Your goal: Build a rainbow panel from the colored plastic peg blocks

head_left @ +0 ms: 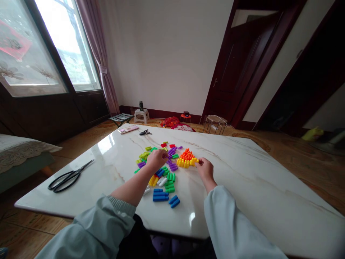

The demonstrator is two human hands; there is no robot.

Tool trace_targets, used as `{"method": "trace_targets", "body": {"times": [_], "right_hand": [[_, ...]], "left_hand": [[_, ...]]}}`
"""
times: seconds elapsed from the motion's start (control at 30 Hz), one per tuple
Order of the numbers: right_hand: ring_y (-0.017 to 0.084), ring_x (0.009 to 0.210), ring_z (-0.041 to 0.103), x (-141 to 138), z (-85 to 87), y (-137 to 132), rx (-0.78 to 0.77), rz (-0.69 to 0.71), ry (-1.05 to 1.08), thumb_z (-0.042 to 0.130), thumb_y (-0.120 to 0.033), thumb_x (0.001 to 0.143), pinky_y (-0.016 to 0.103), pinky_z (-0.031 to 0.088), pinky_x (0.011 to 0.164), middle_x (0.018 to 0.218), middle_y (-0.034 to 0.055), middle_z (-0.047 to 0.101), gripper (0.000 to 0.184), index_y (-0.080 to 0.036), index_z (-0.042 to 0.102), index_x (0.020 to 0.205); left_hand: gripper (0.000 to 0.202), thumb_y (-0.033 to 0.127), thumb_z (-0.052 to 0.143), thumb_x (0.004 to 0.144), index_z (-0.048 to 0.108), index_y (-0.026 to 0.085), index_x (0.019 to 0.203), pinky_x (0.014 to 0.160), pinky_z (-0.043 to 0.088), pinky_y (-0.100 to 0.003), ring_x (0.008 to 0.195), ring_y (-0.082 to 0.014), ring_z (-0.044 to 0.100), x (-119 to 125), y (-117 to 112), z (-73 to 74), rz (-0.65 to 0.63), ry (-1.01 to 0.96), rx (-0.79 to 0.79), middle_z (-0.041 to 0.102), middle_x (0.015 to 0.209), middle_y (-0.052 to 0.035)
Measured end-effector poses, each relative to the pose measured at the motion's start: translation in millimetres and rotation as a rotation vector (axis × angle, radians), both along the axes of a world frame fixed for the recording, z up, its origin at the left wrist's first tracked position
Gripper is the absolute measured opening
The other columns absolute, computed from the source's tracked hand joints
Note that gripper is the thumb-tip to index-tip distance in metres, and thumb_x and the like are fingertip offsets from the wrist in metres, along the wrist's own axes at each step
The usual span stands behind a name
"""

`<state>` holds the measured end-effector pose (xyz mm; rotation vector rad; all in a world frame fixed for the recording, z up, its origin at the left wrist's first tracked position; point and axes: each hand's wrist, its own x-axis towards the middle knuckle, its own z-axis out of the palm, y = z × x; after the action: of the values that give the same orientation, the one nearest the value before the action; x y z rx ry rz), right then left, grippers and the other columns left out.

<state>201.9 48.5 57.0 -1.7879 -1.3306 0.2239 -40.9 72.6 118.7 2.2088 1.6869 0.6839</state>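
Note:
Many small plastic pegs in blue, green, yellow, purple and red [164, 180] lie scattered on a white marble table [256, 187]. A packed cluster of orange and yellow pegs [187, 158] stands just beyond them. My left hand [156, 159] rests over the loose pile with fingers curled, near purple and red pegs; what it pinches is hidden. My right hand [205, 169] is closed, its fingertips pinching a yellow peg at the cluster's right edge.
Black scissors [68, 177] lie near the table's left edge. A pink phone [128, 129] and keys [145, 132] sit at the far edge. Stools [141, 115], a folding chair and a wire stand are on the floor behind; a bed is at left.

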Motion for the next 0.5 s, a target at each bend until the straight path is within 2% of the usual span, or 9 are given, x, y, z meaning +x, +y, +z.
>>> {"method": "trace_targets", "body": {"times": [0.13, 0.23, 0.37, 0.5], "right_hand": [[0.017, 0.077, 0.065, 6, -11.1, -2, -0.191, -0.021, -0.126, 0.061, -0.018, 0.072, 0.024, 0.045, 0.068, 0.083, 0.0042, 0.072, 0.016, -0.018, 0.070, 0.085], [0.018, 0.082, 0.066, 4, -13.3, 0, -0.252, -0.043, -0.195, 0.061, -0.017, 0.073, 0.024, 0.044, 0.067, 0.088, 0.0051, 0.073, 0.017, -0.019, 0.070, 0.087], [0.020, 0.088, 0.066, 1, -18.4, 7, -0.273, -0.041, -0.261, 0.060, -0.016, 0.075, 0.024, 0.045, 0.071, 0.094, 0.0073, 0.072, 0.020, -0.018, 0.071, 0.092], [0.018, 0.090, 0.066, 0, -24.5, 13, -0.227, -0.005, -0.240, 0.060, -0.013, 0.076, 0.024, 0.046, 0.079, 0.098, 0.0083, 0.072, 0.024, -0.014, 0.069, 0.098]], "left_hand": [[0.014, 0.021, 0.067, 0.065, 0.074, 0.023, 0.077, 0.059, 0.042, -0.023, 0.077, -0.0194, 0.063, -26, -4, 8.6, 0.106, 0.179, -0.149, 0.070, 0.080, -0.0027], [0.009, 0.017, 0.072, 0.056, 0.071, 0.022, 0.063, 0.056, 0.042, -0.023, 0.067, -0.0185, 0.062, -41, -8, 13.8, 0.146, 0.225, -0.267, 0.066, 0.067, -0.0009], [0.016, 0.010, 0.075, 0.043, 0.064, 0.020, 0.045, 0.055, 0.045, -0.022, 0.057, -0.0168, 0.060, -52, -11, 14.1, 0.155, 0.185, -0.381, 0.058, 0.047, 0.0019], [0.022, 0.007, 0.077, 0.040, 0.058, 0.018, 0.038, 0.053, 0.049, -0.026, 0.050, -0.0190, 0.061, -56, -7, 3.9, 0.134, 0.129, -0.528, 0.053, 0.038, 0.0003]]}}
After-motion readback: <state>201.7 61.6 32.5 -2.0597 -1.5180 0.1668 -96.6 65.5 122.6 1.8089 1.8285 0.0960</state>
